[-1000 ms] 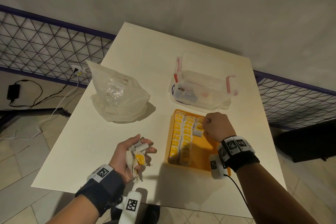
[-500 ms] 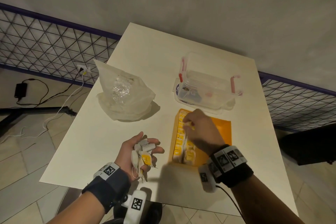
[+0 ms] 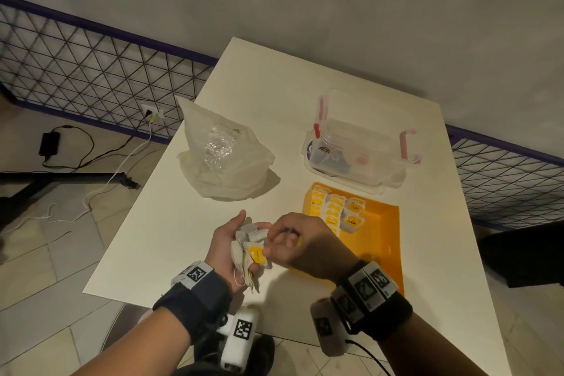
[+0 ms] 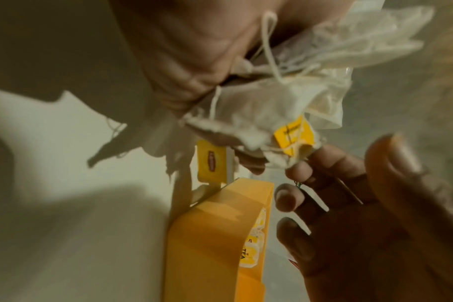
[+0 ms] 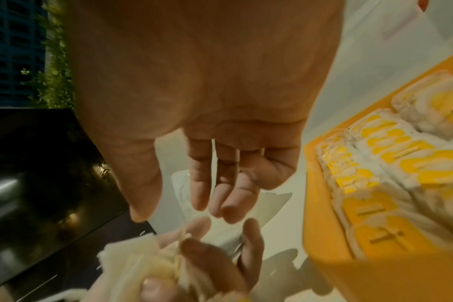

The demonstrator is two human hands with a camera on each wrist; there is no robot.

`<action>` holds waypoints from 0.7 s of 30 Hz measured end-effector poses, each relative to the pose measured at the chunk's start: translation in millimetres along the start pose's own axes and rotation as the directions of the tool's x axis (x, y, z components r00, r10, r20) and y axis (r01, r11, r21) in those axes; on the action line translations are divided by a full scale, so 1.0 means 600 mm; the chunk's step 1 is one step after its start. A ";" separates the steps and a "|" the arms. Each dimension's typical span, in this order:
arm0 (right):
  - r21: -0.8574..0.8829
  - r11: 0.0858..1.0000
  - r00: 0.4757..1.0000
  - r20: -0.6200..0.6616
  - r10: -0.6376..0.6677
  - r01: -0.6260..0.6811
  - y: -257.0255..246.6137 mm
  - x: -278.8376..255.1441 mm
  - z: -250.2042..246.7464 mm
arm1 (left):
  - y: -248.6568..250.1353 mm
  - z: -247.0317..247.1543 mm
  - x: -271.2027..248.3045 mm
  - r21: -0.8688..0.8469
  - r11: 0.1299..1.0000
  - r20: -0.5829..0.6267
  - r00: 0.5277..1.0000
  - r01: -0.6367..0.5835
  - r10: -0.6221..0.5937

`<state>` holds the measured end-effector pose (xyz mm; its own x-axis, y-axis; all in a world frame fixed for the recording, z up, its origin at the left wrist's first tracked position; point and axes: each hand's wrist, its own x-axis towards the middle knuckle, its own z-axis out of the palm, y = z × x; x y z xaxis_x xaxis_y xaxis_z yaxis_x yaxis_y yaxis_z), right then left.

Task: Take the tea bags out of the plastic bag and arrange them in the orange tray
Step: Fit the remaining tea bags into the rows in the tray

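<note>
1. Left hand [image 3: 227, 249] palm-up over near edge of white desk [image 3: 320, 94]; grip closed round a bunch of tea bags [image 3: 248, 246], strings and yellow tags dangling.
2. Right hand [image 3: 300, 246] just beside the left, fingertips at the bunch. Fingers [image 5: 217, 188] loosely extended in right wrist view, nothing plainly pinched; grip reads as open.
3. Orange tray [image 3: 384, 241] on desk to the right of both hands, its near left corner under the right wrist.
4. Tea bags in tray [image 3: 334, 210] stood in tidy rows along far left part; right part of tray bare.
5. Plastic bag [image 3: 224, 159] crumpled on desk beyond the left hand, well apart from tray; contents hard to tell.
6. Clear lidded box [image 3: 360, 149] with red clips just beyond tray's far edge.
7. Left wrist view blurred: tea bags and yellow tag close up, tray edge below.
</note>
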<state>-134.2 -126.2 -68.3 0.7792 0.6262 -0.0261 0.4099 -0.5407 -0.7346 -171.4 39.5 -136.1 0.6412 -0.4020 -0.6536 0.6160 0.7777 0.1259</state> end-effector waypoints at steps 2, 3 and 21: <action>-0.008 1.000 1.000 -0.008 -0.004 0.004 0.000 -0.004 0.012 | -0.003 0.015 -0.006 -0.055 0.998 0.029 0.999 -0.025 0.027; -0.019 1.000 1.000 -0.021 -0.008 0.008 0.003 -0.003 0.018 | -0.005 0.021 -0.008 -0.088 0.996 0.050 0.998 -0.034 0.038; -0.169 0.983 0.992 -0.119 0.046 -0.066 -0.001 0.018 0.007 | 0.001 0.036 0.000 -0.045 0.992 -0.031 0.993 -0.118 0.116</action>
<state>-127.9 -116.6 -70.9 0.8480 0.5296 0.0212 0.4322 -0.6677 -0.6061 -160.9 29.5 -119.8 0.6942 -0.2939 -0.6570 0.5152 0.8404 0.1684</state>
